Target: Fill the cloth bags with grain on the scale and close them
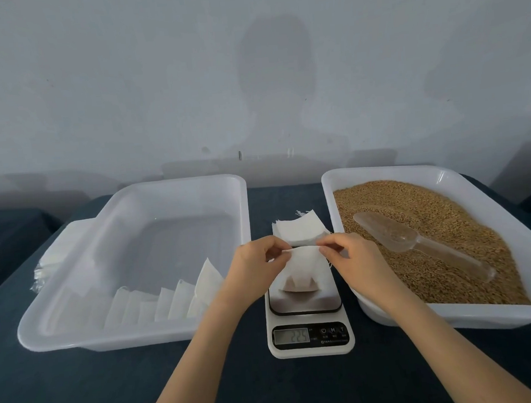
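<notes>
Cloth bag [304,266] on scale [310,344], top pinched by left hand [256,262] and right hand [348,255].

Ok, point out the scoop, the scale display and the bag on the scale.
scoop [394,234]: head view, its clear bowl.
scale display [291,336]: head view, middle of the readout.
bag [306,266]: head view, front cloth below the top edge.
</notes>
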`<state>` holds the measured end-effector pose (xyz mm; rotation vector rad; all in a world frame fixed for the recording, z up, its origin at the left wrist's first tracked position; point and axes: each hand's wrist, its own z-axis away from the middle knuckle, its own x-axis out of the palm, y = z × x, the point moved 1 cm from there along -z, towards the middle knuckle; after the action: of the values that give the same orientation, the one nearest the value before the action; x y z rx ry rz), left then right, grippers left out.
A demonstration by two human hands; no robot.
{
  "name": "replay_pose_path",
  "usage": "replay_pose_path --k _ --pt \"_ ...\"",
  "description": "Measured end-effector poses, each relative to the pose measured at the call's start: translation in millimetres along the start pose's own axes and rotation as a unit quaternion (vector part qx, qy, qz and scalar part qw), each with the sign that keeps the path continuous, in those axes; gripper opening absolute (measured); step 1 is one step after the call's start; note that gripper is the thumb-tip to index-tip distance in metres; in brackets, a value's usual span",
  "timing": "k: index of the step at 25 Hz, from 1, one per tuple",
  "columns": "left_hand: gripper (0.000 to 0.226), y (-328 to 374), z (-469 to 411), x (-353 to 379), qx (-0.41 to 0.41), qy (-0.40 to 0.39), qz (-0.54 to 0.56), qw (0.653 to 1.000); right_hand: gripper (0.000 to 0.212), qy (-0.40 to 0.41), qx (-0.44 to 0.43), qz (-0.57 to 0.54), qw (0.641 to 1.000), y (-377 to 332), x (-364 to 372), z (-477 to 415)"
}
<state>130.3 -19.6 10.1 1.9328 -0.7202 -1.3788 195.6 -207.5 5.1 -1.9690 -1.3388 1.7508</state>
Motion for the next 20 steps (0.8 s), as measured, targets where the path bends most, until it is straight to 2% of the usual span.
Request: replay_pose_path --k 9,11,13,15,16,18,20 --pt "0.007 1 0 -1 0.002 -0.004 0.016 1.0 0.011 0.013 -0.033 0.006 0.999 -1 -1 0" --pt "0.025 4 -2 -2 -0.003 -0.034 0.023 0.999 0.01 0.017 -0.047 -0.016 0.999 -4 -2 1" --pt "0.039 9 -6 3 -0.006 -0.088 -0.022 0.996 0.012 0.016 -0.068 -0.038 0.997 -9 -3 3" --pt "0.022 18 -7 10 0.019 -0.103 -0.104 0.989 0.017 0.016 -0.087 -0.052 0.995 -13 -3 4" --pt "0.014 23 -8 13 0.039 -0.102 -0.138 0.984 0.02 0.018 -0.084 -0.062 0.994 -14 -4 5" --pt "0.023 29 -11 10 0.055 -0.094 -0.158 0.981 0.022 0.026 -0.07 -0.08 0.994 -15 -6 7" --pt "0.034 32 -17 -16 0.03 -0.051 -0.125 0.99 0.018 0.044 -0.061 -0.087 0.993 -13 -7 7"
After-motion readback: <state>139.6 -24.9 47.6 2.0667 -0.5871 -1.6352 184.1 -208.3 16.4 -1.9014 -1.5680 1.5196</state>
